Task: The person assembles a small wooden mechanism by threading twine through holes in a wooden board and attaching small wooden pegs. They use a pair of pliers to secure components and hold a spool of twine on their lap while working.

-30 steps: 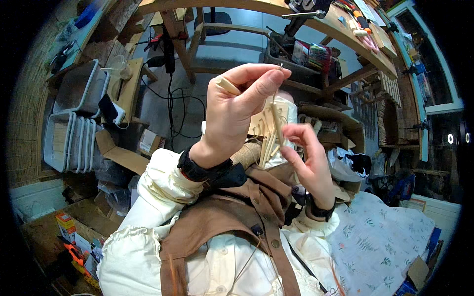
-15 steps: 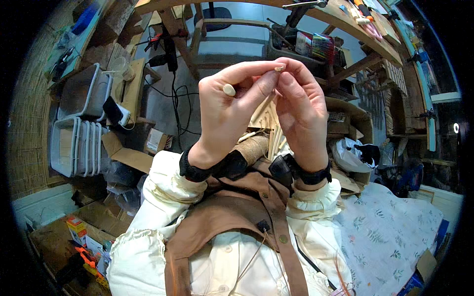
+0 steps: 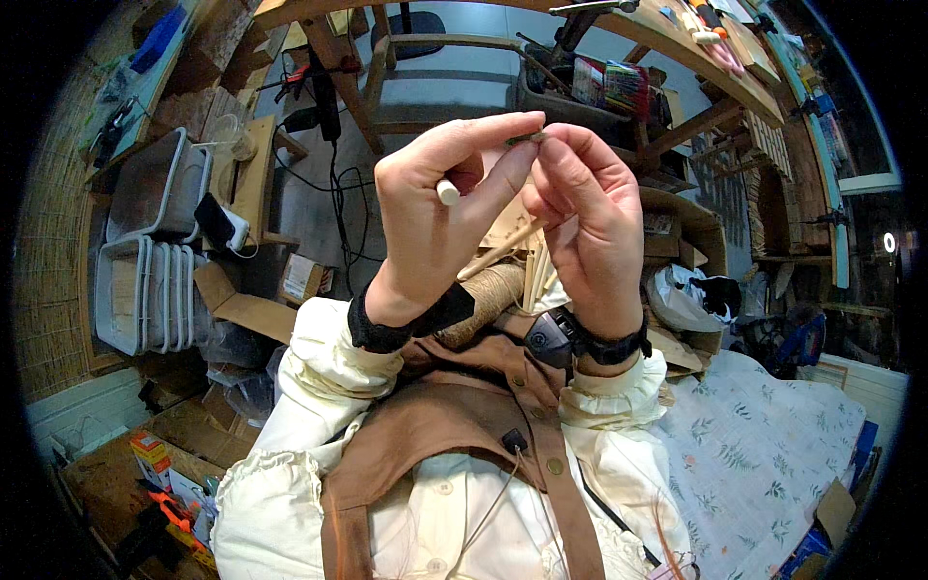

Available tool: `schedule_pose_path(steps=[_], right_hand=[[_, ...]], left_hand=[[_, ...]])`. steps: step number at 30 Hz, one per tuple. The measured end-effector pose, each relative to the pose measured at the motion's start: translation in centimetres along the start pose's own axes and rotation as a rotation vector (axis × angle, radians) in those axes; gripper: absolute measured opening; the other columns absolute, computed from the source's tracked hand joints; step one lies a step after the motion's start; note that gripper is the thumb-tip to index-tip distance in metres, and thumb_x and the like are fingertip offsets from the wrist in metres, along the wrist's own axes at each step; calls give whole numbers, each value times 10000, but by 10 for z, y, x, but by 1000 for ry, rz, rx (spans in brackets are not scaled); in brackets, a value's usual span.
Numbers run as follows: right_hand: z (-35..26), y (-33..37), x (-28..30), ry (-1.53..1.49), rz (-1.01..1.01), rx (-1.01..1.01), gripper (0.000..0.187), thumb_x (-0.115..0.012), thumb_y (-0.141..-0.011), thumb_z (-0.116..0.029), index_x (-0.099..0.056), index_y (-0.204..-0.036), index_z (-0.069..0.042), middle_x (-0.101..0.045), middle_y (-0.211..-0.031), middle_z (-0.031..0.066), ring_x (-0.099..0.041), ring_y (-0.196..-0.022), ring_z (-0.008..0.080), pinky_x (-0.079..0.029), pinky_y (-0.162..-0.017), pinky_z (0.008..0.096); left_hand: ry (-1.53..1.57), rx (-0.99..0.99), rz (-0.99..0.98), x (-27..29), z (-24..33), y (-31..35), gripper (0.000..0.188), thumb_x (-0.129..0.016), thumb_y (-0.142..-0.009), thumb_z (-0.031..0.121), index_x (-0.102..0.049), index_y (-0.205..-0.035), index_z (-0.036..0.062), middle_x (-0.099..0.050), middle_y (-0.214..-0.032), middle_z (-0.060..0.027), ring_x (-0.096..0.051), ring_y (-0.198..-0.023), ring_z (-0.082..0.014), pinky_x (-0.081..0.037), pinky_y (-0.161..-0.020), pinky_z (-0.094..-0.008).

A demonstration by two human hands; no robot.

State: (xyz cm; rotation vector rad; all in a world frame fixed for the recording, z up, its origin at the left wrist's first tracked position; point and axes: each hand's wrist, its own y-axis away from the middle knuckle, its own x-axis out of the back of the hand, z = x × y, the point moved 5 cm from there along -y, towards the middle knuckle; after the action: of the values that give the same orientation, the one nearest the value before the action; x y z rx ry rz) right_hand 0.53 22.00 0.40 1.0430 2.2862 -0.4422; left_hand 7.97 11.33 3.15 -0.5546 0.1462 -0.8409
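Both hands are raised close together at the middle of the view, fingertips meeting. My left hand (image 3: 425, 217) is closed; the round pale end of a wooden stick (image 3: 448, 191) pokes out between its curled fingers and thumb. Its forefinger and thumb also pinch a small greenish bit (image 3: 525, 139), too small to name. My right hand (image 3: 590, 213) is closed too, its thumb and forefinger on the other end of that bit. Under the hands, at my lap, are a roll of brown twine (image 3: 491, 293) and several pale wooden sticks (image 3: 532, 275).
A wooden workbench (image 3: 667, 48) with tools crosses the far side. Stacked grey plastic bins (image 3: 121, 300) stand at left, near black cables (image 3: 338, 193). A cardboard box (image 3: 710, 222) and a white plastic bag (image 3: 677, 290) sit at right, beside a leaf-patterned cloth (image 3: 764, 454).
The bit at the fingertips looked pale before and shows greenish now. My left hand has shifted slightly left, and the stick end in it has turned a little.
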Motion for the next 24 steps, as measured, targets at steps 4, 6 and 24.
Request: schedule_pose_path(steps=[4, 6, 24], right_hand=[[-8, 2, -5, 94, 13, 64, 128, -660, -882, -150, -643, -947, -41, -616, -794, -37, -477, -596, -8, -372, -517, 137], [-10, 3, -8, 167, 43, 90, 130, -662, -881, -158, -644, -934, -41, -612, -789, -43, -468, -598, -14, -362, -517, 134], [-17, 14, -21, 396, 45, 200, 133, -635, -895, -128, -618, -921, 1, -620, -816, -5, -546, -753, 51, -443, -694, 191]], left_hand=[[8, -4, -25, 4, 7, -2, 178, -713, -792, 18, -731, -963, 61, -455, -602, 109, -332, -538, 14, -208, -469, -169], [13, 2, -19, 5, 7, -3, 153, -716, -790, 19, -729, -940, 52, -466, -603, 105, -340, -538, 13, -213, -467, -169], [-166, -268, 46, 7, 18, 1, 134, -692, -778, 9, -672, -907, 38, -482, -616, 61, -395, -538, -5, -292, -470, -164]])
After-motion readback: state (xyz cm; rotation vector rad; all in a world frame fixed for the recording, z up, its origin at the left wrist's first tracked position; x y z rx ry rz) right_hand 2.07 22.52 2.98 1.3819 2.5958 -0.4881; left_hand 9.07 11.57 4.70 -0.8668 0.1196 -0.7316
